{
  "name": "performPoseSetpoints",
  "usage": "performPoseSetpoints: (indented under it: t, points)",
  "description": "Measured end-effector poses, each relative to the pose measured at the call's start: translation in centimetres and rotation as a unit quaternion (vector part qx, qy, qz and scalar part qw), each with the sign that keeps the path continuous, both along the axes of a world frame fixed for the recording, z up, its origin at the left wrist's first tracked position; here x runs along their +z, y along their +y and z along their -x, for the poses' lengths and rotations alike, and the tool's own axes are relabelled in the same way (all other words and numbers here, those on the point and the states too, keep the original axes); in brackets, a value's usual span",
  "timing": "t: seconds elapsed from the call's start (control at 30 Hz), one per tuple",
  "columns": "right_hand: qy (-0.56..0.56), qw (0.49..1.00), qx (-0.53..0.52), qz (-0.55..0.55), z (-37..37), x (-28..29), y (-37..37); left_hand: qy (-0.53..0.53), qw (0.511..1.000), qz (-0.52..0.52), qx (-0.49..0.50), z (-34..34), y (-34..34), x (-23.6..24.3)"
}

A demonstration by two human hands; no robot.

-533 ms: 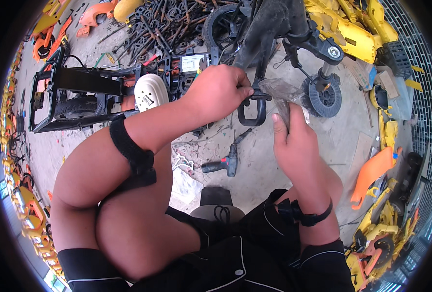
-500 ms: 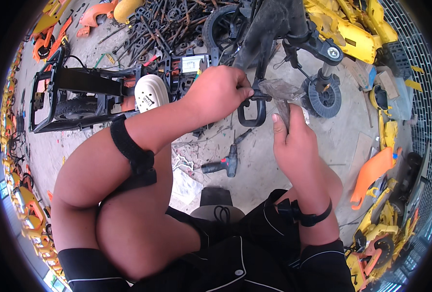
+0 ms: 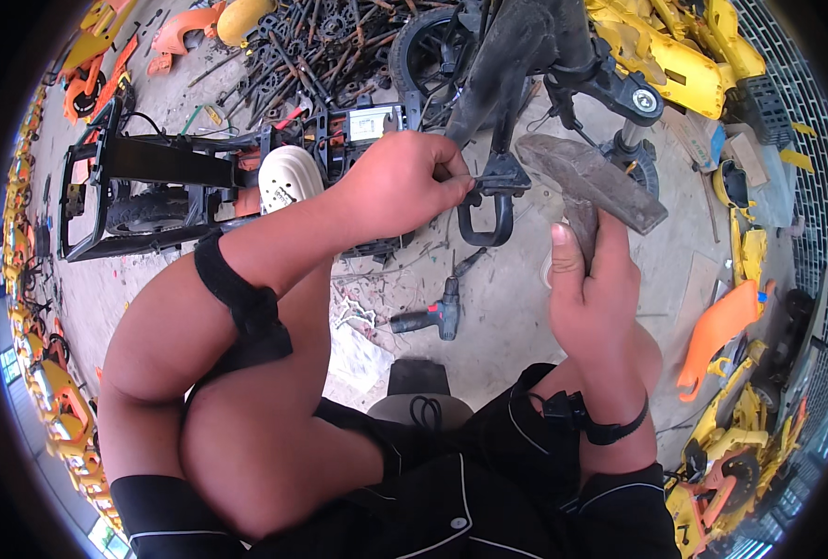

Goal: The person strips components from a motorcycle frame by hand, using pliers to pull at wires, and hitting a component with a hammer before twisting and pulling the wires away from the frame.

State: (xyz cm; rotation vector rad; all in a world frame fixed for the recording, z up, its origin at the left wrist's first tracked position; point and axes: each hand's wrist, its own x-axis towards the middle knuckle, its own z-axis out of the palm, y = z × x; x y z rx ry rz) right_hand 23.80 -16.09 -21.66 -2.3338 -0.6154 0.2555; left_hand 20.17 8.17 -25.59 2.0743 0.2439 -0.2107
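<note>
My left hand (image 3: 404,186) is closed, thumb and fingers pinching a thin dark metal piece at a black bracket (image 3: 502,172) on a black scooter frame (image 3: 493,84), which has a black loop (image 3: 485,228) below. My right hand (image 3: 593,284) is wrapped round the handle of a worn grey hammer (image 3: 595,182), whose big head is raised just right of the bracket and hides part of a small wheel (image 3: 639,168) behind it.
A cordless drill (image 3: 446,312) lies on the concrete floor (image 3: 516,326). Another chassis (image 3: 167,163) lies at the left near my white clog (image 3: 288,177). Rusty parts (image 3: 302,61) are piled at the back. Yellow panels (image 3: 665,61) and an orange panel (image 3: 712,335) lie at the right.
The hammer has swung away from the bracket to the right, with my right hand moving right along with it. My left hand has shifted slightly down and left.
</note>
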Motion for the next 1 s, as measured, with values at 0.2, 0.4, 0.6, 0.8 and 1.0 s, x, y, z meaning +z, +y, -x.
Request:
performPoseSetpoints:
  t: [0.2, 0.4, 0.6, 0.8, 1.0]
  points:
    - [-0.023, 0.999, 0.021, 0.017, 0.0, 0.0, 0.5, -0.037, 0.999, -0.014, 0.009, 0.1, -0.1, 0.0]
    - [-0.012, 0.997, 0.005, 0.076, -0.4, -1.3, 0.1, -0.038, 0.999, -0.026, 0.002, 0.0, -0.5, 0.0]
    - [0.04, 0.994, -0.031, 0.098, -0.5, 0.2, 0.4, -0.03, 0.998, -0.051, 0.004, -0.2, -0.7, 0.1]
    - [0.043, 0.998, -0.028, 0.04, -0.2, -0.2, -0.2, -0.054, 0.997, -0.055, 0.006, -0.1, -0.9, -0.1]
    - [0.033, 0.999, -0.027, -0.02, -0.1, -0.1, -0.4, -0.053, 0.997, -0.046, 0.011, -0.1, -1.0, -0.1]
